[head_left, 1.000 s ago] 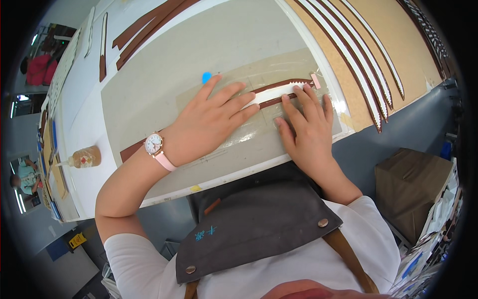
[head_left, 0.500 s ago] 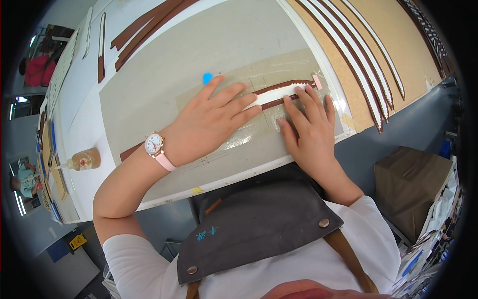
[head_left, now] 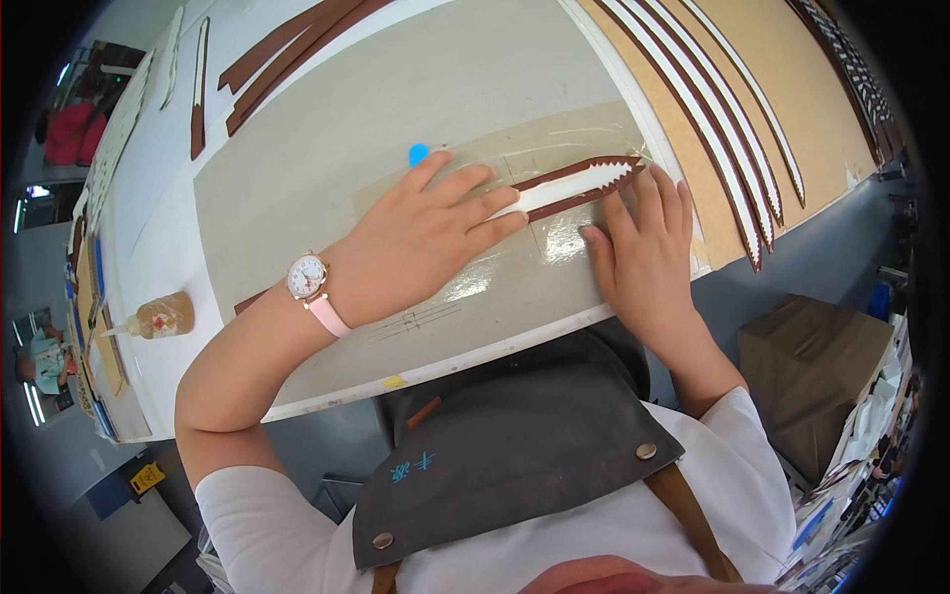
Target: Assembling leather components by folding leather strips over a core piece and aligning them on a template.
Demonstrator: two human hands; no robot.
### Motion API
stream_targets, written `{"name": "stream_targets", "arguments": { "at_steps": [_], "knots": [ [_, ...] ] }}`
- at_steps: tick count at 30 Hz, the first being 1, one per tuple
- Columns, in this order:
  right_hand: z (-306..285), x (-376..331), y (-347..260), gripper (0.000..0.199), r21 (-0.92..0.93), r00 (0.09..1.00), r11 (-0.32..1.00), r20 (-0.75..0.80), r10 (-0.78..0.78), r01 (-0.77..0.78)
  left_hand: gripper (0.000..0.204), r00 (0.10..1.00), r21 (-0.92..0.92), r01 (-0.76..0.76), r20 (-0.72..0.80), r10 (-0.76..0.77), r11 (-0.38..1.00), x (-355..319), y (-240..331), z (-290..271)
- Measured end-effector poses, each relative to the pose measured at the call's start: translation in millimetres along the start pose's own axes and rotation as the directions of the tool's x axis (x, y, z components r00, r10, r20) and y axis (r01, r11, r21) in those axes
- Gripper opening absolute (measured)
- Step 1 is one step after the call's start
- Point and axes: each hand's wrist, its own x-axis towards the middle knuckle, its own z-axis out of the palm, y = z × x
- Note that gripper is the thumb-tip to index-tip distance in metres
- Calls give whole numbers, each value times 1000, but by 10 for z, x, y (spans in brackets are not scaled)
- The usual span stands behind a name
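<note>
A long brown strip (head_left: 569,190) with a white inner layer lies on the grey work mat (head_left: 317,178), over a clear sheet. Its pointed right end has a row of zigzag notches along the brown edge. Across the strip's middle rests my left hand (head_left: 426,223), flat, fingers spread; it hides that stretch, and a brown end shows beyond the wrist. My right hand (head_left: 648,247) is at the pointed end, fingers stretched out, fingertips at or just beside the tip. Just beyond my left fingers is a small blue piece (head_left: 419,154).
Several brown-and-white strips (head_left: 712,129) lie on a tan board (head_left: 836,139) at the right. Plain brown strips (head_left: 287,69) are at the far left. A squeeze bottle (head_left: 163,317) lies near the left edge. A brown-covered box (head_left: 816,376) stands below the table at right.
My right hand has slid right, from on top of the strip to its pointed end, uncovering the notched edge. The small pale pink piece by the tip no longer shows. My left hand stays.
</note>
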Motion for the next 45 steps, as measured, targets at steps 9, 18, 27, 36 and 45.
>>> {"name": "stream_targets", "arguments": {
  "at_steps": [9,18,27,36,45],
  "knots": [
    [123,496,45,45,164,892,890,93,-443,425,46,998,-67,37,44,-34,997,16,7,-56],
    [174,624,106,41,577,912,773,112,-395,265,47,996,-185,82,39,-76,979,-65,-3,44],
    [203,655,114,36,617,896,719,50,-441,320,50,994,-130,104,43,-99,986,-130,62,122],
    [24,758,-37,33,380,809,829,267,-524,411,46,725,-692,666,512,-461,280,-60,182,1],
    [47,722,-87,21,247,815,851,258,-519,464,25,916,-261,167,-316,-248,951,-619,91,117]
  ]
}}
